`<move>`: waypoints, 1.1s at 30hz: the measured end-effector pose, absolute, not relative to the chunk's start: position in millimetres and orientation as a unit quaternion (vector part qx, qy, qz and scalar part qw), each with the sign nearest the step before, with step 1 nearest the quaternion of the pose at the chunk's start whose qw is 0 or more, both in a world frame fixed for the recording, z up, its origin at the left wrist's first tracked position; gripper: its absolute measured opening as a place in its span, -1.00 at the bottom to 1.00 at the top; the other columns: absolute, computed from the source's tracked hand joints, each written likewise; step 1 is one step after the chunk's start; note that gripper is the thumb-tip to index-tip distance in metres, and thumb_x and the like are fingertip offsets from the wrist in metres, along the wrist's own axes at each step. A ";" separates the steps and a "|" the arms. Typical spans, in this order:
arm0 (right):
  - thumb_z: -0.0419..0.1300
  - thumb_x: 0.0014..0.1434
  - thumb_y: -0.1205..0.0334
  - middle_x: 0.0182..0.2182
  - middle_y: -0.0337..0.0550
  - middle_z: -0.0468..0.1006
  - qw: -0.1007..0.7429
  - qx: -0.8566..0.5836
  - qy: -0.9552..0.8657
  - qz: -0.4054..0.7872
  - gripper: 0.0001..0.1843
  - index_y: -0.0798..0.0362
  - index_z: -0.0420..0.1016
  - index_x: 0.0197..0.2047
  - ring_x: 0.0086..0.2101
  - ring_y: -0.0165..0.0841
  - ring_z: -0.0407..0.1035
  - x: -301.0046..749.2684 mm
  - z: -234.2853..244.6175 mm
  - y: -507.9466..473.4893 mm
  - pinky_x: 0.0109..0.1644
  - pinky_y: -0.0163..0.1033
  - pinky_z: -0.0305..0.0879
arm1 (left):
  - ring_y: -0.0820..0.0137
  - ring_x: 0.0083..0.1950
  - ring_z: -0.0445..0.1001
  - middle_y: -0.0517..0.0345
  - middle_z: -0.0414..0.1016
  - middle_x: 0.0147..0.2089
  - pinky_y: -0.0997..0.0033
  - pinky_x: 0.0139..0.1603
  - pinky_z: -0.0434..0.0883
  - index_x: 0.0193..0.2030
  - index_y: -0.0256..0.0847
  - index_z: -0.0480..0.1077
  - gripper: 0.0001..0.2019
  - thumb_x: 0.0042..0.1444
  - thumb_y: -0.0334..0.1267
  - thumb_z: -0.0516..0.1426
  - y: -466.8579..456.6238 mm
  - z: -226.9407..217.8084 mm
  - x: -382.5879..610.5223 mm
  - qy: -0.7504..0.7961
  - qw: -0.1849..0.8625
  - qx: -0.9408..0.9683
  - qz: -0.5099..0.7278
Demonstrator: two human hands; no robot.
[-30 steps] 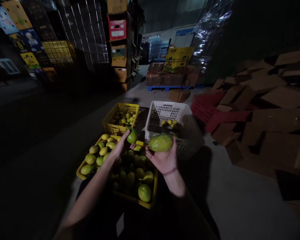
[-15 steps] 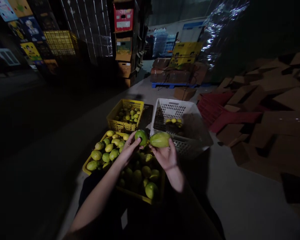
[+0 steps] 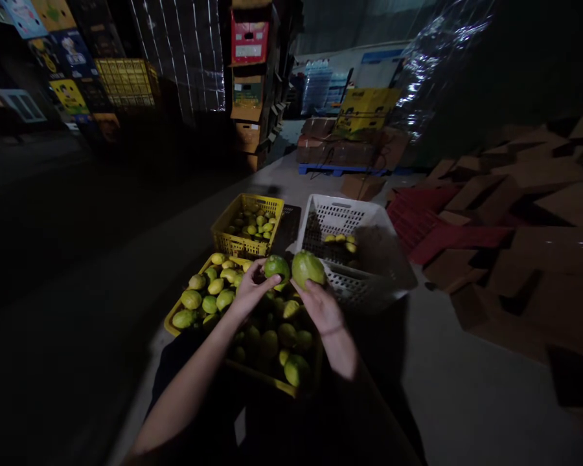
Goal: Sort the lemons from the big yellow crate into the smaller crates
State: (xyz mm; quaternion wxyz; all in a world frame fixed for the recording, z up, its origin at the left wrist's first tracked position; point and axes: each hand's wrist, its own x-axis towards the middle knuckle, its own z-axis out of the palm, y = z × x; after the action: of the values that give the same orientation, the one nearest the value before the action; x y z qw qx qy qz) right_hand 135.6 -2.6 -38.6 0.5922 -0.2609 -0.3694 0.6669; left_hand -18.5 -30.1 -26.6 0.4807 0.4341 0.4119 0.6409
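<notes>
My left hand (image 3: 251,292) grips a round green fruit (image 3: 276,266) with its fingertips. My right hand (image 3: 320,305) holds a larger yellow-green fruit (image 3: 307,268) right beside it; the two fruits nearly touch. Both hands hover over a yellow crate (image 3: 175,316) in front of me, heaped with several green and yellow fruits. Beyond it stand a smaller yellow crate (image 3: 233,244) with several fruits and a white plastic basket (image 3: 350,291) holding a few fruits at its bottom.
Flattened cardboard boxes (image 3: 529,233) and red trays (image 3: 418,220) are piled on the right. Stacked cartons (image 3: 247,84) and crates rise behind on the left. A pallet of boxes (image 3: 344,145) stands farther back. The concrete floor to the left lies in deep shadow.
My hands have drawn closer together. The right hand has turned its fruit from lying sideways to standing more upright, close against the left hand's fruit.
</notes>
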 end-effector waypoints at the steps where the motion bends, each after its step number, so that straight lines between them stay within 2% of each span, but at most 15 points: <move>1: 0.43 -0.11 0.11 -0.06 -0.22 0.66 0.595 -0.264 -0.377 0.659 -0.53 -0.18 0.57 -0.06 0.09 -0.12 0.45 135.4 -38.1 -3.7 0.28 0.09 0.29 | 0.31 -0.11 0.50 0.12 0.55 -0.19 0.32 0.02 0.43 -0.15 -0.15 0.49 -0.46 -0.23 0.06 0.44 -29.4 -26.4 -19.1 0.414 0.472 0.438 0.643; 3: 0.42 -0.07 0.06 -0.05 -0.21 0.65 0.611 -0.275 -0.385 0.635 -0.53 -0.17 0.56 -0.04 0.10 -0.12 0.44 135.5 -37.1 -5.3 0.32 0.10 0.23 | 0.33 -0.15 0.50 0.15 0.54 -0.22 0.33 -0.04 0.43 -0.15 -0.15 0.47 -0.44 -0.27 0.05 0.46 -27.6 -26.6 -19.8 0.418 0.453 0.442 0.652; 6: 0.47 -0.13 0.11 -0.02 -0.21 0.63 0.626 -0.297 -0.400 0.600 -0.44 -0.14 0.54 -0.01 0.07 -0.13 0.45 134.6 -35.1 -7.2 0.35 0.09 0.17 | 0.33 -0.17 0.50 0.15 0.54 -0.24 0.33 -0.06 0.43 -0.16 -0.16 0.44 -0.43 -0.29 0.05 0.46 -24.6 -27.7 -19.4 0.417 0.422 0.449 0.669; 10: 0.49 -0.15 0.14 -0.05 -0.18 0.60 0.627 -0.323 -0.444 0.553 -0.37 -0.10 0.48 0.03 -0.01 -0.17 0.48 133.4 -34.3 -8.2 0.25 0.07 0.30 | 0.33 -0.18 0.51 0.13 0.55 -0.21 0.31 -0.07 0.44 -0.12 -0.17 0.42 -0.44 -0.22 0.03 0.44 -22.9 -28.4 -17.8 0.413 0.394 0.467 0.675; 14: 0.52 -0.18 0.16 0.10 -0.06 0.46 0.682 -0.392 -0.514 0.342 -0.22 -0.08 0.36 0.12 0.04 -0.14 0.42 138.1 -42.1 -4.4 0.13 0.02 0.41 | 0.26 -0.07 0.52 0.06 0.55 -0.09 0.28 0.02 0.42 -0.06 -0.19 0.43 -0.46 -0.17 -0.08 0.45 -24.1 -28.0 -18.0 0.448 0.297 0.510 0.672; 16: 0.50 -0.13 0.17 0.14 0.01 0.38 0.688 -0.411 -0.555 0.223 -0.22 -0.05 0.32 0.15 0.12 -0.12 0.34 141.1 -47.5 -1.9 0.16 0.01 0.39 | 0.24 0.00 0.50 0.04 0.54 -0.04 0.26 0.08 0.40 -0.04 -0.17 0.43 -0.47 -0.15 -0.12 0.44 -24.8 -28.6 -18.0 0.461 0.240 0.522 0.676; 19: 0.46 -0.05 0.16 0.08 0.04 0.39 0.688 -0.411 -0.584 0.133 -0.28 -0.02 0.28 0.15 0.09 -0.14 0.35 142.4 -53.5 0.2 0.16 0.02 0.39 | 0.25 0.01 0.51 0.05 0.53 -0.02 0.26 0.07 0.41 0.00 -0.15 0.41 -0.49 -0.10 -0.15 0.43 -25.3 -30.8 -16.5 0.452 0.211 0.531 0.685; 25: 0.40 0.00 0.24 0.01 -0.03 0.41 0.700 -0.371 -0.605 0.084 -0.39 -0.06 0.26 0.08 0.02 -0.18 0.40 136.8 -53.8 -0.9 0.08 0.00 0.44 | 0.20 0.09 0.50 0.00 0.54 0.04 0.19 0.14 0.41 0.05 -0.16 0.42 -0.48 -0.06 -0.15 0.42 -27.1 -35.6 -12.3 0.429 0.190 0.586 0.661; 33: 0.39 -0.03 0.26 -0.01 -0.04 0.42 0.701 -0.367 -0.605 0.090 -0.42 -0.06 0.27 0.04 0.00 -0.17 0.40 137.5 -51.1 -2.1 0.04 -0.02 0.44 | 0.18 0.08 0.53 -0.01 0.57 0.03 0.15 0.14 0.44 0.03 -0.17 0.45 -0.47 -0.08 -0.11 0.42 -27.6 -36.0 -13.7 0.416 0.179 0.602 0.658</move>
State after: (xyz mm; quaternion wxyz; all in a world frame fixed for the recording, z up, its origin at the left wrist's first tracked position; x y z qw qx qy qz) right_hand 137.5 -2.1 -51.1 0.7008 -0.3673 -0.6048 0.0901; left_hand -13.7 -27.6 -36.0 0.1794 0.6017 0.4160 0.6579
